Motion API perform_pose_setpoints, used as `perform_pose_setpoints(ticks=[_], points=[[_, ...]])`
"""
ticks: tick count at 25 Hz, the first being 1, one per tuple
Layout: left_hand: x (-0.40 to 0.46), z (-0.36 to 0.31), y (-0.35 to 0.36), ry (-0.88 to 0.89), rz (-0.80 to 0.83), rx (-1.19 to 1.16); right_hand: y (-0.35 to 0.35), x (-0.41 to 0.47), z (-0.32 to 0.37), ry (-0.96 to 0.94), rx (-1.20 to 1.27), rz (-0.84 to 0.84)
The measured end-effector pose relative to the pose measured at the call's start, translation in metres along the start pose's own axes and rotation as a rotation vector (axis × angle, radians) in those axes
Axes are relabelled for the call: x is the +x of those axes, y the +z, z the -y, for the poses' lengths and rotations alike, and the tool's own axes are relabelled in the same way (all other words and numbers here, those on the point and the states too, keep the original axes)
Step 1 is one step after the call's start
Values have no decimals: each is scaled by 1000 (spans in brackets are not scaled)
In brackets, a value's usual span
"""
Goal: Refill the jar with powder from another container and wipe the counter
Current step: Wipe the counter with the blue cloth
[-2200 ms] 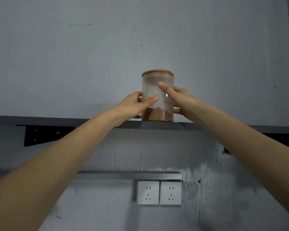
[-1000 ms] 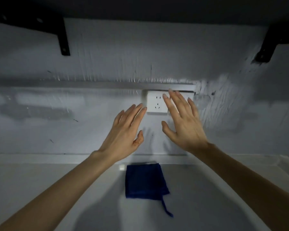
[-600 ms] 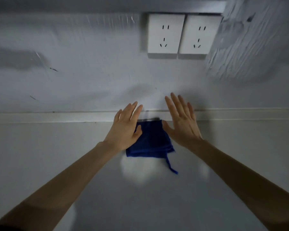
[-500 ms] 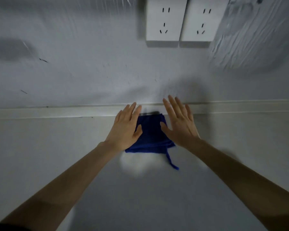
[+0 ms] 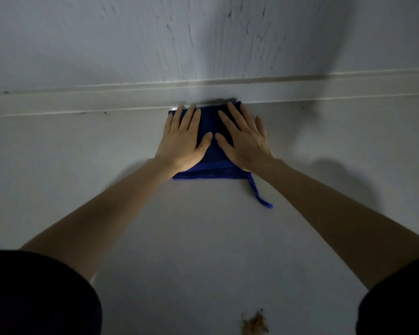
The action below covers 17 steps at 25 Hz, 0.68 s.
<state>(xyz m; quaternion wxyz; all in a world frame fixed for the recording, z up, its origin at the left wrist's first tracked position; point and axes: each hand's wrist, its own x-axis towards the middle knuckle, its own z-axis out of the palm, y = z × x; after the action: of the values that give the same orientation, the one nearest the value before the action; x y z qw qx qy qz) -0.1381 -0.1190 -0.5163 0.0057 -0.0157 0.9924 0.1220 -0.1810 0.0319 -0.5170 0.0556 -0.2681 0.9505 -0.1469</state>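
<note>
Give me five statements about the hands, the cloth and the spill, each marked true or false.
1. Both hands lie flat on the blue cloth. True: left hand, right hand.
2. The cloth sits at the counter's near edge. False: it lies against the back wall.
3. Brown powder lies on the counter nearer the person. True.
4. The cloth covers the powder. False: they are well apart.
5. The jar stands beside the cloth. False: no jar is in view.

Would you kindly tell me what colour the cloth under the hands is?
The cloth is dark blue, seen in the head view.
</note>
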Motion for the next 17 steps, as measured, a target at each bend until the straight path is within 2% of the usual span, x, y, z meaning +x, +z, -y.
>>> perform_pose_setpoints(ticks=[10, 17], points=[[-19, -6, 9, -56, 7, 47, 6, -19, 5, 10, -11, -26], [-74, -24, 19, 19, -26, 38, 7, -79, 9, -5, -27, -2]])
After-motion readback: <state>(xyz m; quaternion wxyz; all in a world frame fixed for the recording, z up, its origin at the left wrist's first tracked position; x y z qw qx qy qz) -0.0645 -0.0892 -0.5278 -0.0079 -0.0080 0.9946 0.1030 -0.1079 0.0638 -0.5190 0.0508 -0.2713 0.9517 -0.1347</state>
